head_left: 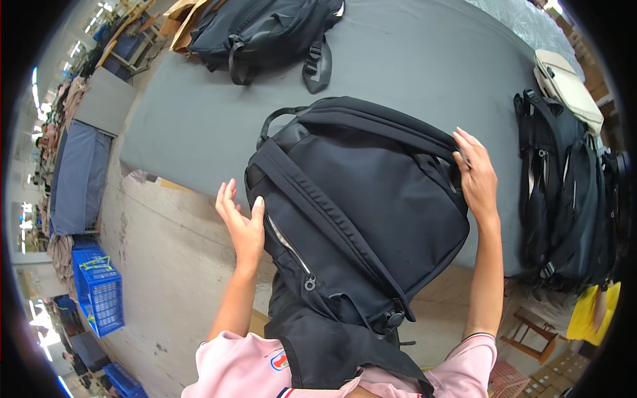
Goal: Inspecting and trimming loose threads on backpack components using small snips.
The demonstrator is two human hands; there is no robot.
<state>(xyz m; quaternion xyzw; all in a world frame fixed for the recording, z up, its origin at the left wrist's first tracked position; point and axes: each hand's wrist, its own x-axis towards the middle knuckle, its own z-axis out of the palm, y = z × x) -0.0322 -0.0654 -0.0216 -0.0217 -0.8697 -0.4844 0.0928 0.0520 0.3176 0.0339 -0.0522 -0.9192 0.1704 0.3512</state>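
Note:
A black backpack (371, 179) lies tilted at the table's near edge, its back panel and two shoulder straps facing up. Its top carry loop (275, 119) points to the far left, and a zipper with a ring-shaped pull (310, 282) runs along the left side. My left hand (244, 229) is at that side, fingers spread and thumb against the bag's edge. On the right, my right hand (476, 174) has its fingers bent around the backpack's edge by the end of one strap. Part of its grip is hidden.
A grey-covered table (424, 60) spreads ahead. Another black backpack (272, 33) lies at its far left. Several black backpacks (561, 186) stand at the right, beside a cream bag (569, 89). Blue crates (99, 285) sit on the floor at left; a wooden stool (531, 337) stands at lower right.

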